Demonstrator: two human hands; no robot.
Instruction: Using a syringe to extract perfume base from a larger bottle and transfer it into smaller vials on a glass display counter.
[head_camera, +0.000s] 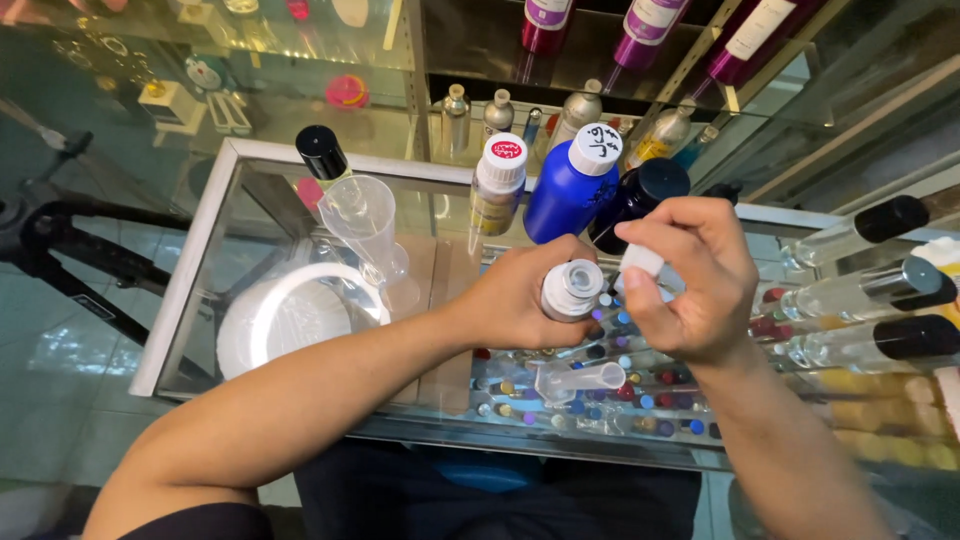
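My left hand (520, 295) grips a small bottle with a white ribbed neck (572, 290), held over a glass counter (215, 215). My right hand (690, 280) pinches a white cap (642, 262) just right of the bottle's open neck. The bottle's body is hidden in my left palm. A small clear plastic measuring cup (580, 378) lies on its side on the glass just below my hands.
Behind my hands stand a blue bottle with a white cap (572, 185), a dark bottle (640, 195), and a yellowish bottle with a white cap (497, 190). A clear measuring glass (362, 215) and black-capped bottle (322, 152) stand left. Clear black-capped bottles (860, 225) lie right.
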